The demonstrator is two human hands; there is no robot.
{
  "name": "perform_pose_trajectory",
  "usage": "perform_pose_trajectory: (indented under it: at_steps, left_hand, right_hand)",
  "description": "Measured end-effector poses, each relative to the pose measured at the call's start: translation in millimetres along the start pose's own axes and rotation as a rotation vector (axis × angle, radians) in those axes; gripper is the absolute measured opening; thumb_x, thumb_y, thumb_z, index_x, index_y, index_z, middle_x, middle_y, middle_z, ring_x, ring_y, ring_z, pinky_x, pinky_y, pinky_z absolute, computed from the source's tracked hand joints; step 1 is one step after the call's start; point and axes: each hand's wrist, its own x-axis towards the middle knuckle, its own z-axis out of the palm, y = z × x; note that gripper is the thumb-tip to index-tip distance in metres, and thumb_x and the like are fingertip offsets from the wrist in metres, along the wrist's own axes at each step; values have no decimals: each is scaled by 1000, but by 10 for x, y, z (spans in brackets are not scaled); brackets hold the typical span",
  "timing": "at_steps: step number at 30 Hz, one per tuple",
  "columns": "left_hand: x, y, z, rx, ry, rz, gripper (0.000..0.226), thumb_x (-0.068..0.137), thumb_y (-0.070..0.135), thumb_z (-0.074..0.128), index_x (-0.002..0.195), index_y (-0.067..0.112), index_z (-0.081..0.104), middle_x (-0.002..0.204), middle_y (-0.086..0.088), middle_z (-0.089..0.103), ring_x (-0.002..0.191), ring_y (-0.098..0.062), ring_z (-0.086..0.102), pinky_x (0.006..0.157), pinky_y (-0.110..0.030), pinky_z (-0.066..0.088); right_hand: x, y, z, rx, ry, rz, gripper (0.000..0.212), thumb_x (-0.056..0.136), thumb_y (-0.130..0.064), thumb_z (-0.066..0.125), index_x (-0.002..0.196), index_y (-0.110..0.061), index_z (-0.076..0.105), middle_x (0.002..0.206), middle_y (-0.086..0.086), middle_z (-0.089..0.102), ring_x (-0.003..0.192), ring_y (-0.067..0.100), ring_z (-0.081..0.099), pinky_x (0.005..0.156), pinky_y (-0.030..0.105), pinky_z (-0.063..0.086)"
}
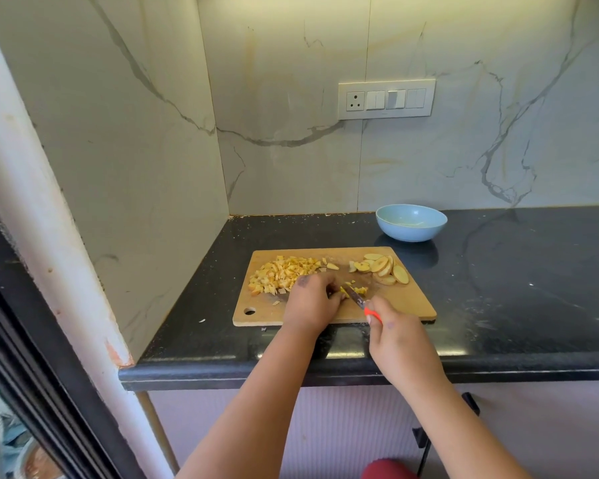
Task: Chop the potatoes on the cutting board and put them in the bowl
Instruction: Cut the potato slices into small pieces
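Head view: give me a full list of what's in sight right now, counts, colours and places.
board: one, tan wood, on the counter near its front edge
diced potato: one pile, yellow, left part of the board
potato slices: one overlapping cluster, pale yellow with brown skin, right rear of the board
potato being cut: a few small pieces, yellow, mid board by the blade
knife: one, dark blade, orange handle, over mid board
bowl: one, light blue, on the counter behind the board; no potato seen in it
counter: one, black
switch plate: one, white, on the marble wall
left hand: one, steadying the potato
right hand: one, gripping the knife handle
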Motion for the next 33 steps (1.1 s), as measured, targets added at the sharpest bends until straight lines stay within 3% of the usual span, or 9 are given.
perform_pose_trajectory:
  at_steps: [8,10,12,15,18,21,23,28,33]
  left_hand:
    - [-5,6,3,6,-1,49,8,86,11,64,92,14,68,86,1,70,82,-16,63,78,-21,40]
    - [-3,8,-4,14,4,48,9,86,11,63,92,15,68,86,2,70,81,-15,62,77,-19,35]
    - [0,5,-7,5,11,49,10,84,11,63,91,14,69,84,1,70,80,-16,63,74,-22,43]
    - [-14,15,-13,-2,18,53,7,83,14,66,90,14,68,84,1,70,80,-18,65,73,-27,50]
    - [-21,19,-6,3,18,58,8,85,17,66,92,13,66,84,-1,69,80,-20,64,72,-30,52]
    - [-12,18,3,19,30,48,8,86,19,65,91,13,63,84,-1,66,80,-20,61,69,-30,50]
    - [-7,3,15,23,42,37,9,85,20,66,89,14,60,83,0,63,81,-19,56,68,-29,46]
    - [-6,11,10,21,74,23,3,88,13,62,90,11,61,85,-2,63,83,-19,55,66,-27,42]
    - [-1,-6,27,11,123,17,14,92,6,51,99,8,63,92,-7,65,94,-25,55,69,-27,37]
  right_hand:
    - [52,-162,6,-217,-159,36,20,96,-8,41,110,-22,46,62,-4,45,51,11,42,40,25,25]
    - [131,-271,-4,-257,-215,34,30,96,-6,39,121,-21,44,69,-2,49,58,15,46,45,26,33]
    - [231,-350,2,-274,-252,61,41,96,-6,42,134,-22,41,82,1,54,69,19,51,53,29,40]
    - [291,-329,-3,-184,-260,126,31,96,-9,46,124,-20,47,77,-2,52,70,18,54,50,28,39]
    - [194,-200,-80,-35,-235,208,10,96,-16,49,100,-24,54,81,0,60,69,15,57,57,33,52]
    - [79,-51,-288,63,-277,292,11,96,-20,55,92,-30,57,81,-8,58,64,6,53,46,20,35]
    - [57,83,-445,119,-335,329,9,94,-25,59,90,-32,62,84,-8,60,65,8,55,49,21,34]
    - [187,354,-799,392,-456,400,3,91,-28,67,93,-30,68,57,-2,58,46,11,38,45,22,29]
    - [527,380,-614,571,-188,330,7,93,-27,64,95,-31,68,56,-2,57,47,9,41,51,27,34]
